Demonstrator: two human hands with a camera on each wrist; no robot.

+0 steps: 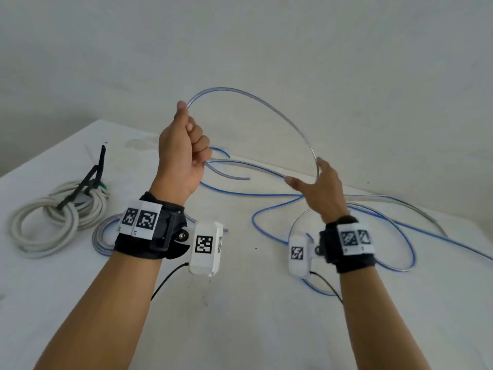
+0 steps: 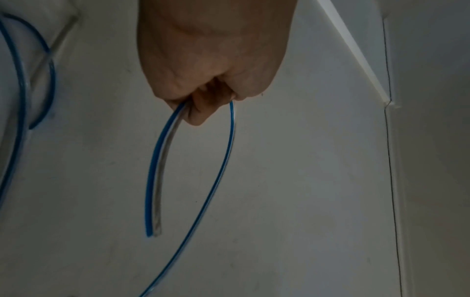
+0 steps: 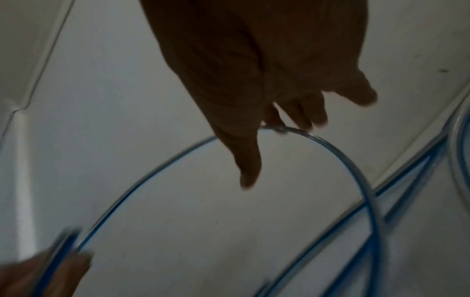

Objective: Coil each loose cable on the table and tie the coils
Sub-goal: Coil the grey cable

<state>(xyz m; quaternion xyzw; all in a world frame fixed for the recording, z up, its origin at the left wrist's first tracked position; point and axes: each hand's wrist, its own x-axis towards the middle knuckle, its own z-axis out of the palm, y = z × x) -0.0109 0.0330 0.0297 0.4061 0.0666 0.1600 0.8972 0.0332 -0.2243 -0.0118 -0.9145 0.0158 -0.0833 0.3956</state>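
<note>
Cable, blue-striped clear flat type, arcs above the table; slack trails toward 3 o'clock. Judged light, springy, slick: grip near the held end. Left hand fists around it. Right hand, fingers straight, guides the arc. Tied white coil at 9 o'clock.

Head view is evenly lit and soft, bowed at its edges. Both wrist views are dim; the right one is motion-blurred, its hand nearly silhouetted.
</note>
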